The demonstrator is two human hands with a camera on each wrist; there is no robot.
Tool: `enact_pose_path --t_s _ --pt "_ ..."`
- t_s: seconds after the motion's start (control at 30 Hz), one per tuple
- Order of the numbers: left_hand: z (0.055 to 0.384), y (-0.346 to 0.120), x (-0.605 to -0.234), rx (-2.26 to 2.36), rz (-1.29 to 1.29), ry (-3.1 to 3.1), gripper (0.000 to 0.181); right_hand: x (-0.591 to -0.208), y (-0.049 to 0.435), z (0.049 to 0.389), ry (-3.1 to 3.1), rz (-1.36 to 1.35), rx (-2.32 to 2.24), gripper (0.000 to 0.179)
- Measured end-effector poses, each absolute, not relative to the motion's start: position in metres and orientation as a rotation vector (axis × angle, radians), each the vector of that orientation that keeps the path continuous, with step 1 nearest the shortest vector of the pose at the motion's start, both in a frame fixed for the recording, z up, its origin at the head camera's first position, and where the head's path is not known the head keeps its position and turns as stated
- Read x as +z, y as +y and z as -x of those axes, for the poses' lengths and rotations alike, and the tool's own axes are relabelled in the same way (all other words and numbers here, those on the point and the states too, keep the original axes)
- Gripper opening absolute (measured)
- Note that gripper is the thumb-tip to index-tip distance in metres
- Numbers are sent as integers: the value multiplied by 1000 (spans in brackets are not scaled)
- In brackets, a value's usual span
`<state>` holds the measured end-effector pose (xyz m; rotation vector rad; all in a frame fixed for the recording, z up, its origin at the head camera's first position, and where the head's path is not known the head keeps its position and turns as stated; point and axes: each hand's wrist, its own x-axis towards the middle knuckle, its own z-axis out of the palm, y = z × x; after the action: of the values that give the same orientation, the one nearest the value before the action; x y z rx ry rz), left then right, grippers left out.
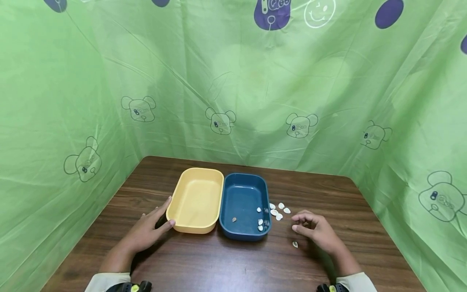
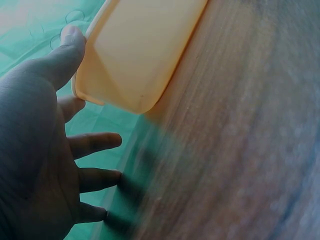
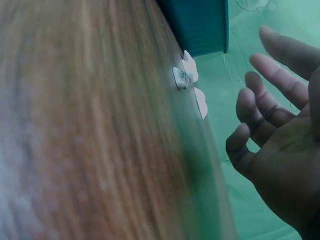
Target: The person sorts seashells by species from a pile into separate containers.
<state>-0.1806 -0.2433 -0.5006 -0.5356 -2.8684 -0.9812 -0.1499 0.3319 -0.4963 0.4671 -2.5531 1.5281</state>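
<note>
We seem between pickups: left hand (image 1: 146,233) spread against the yellow tray (image 1: 197,200), relaxed, empty right hand (image 1: 318,230) should pinch white pieces (image 1: 279,217) leftward

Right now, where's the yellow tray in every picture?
Head: yellow tray, left of centre, beside the blue tray.
Left wrist: top, left of centre, by the left hand.
Right wrist: not in it.
Shared landmark: the brown table, in all three views.

Draped booth, green printed sheeting (image 1: 251,85), wooden table (image 1: 310,192)
</note>
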Motion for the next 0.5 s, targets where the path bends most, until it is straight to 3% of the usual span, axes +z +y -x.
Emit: enact_pose_path --t_s 0.5 --pt "181 -242 -499 -985 537 -2875 78 -520 347 154 -2626 -536 1614 27"
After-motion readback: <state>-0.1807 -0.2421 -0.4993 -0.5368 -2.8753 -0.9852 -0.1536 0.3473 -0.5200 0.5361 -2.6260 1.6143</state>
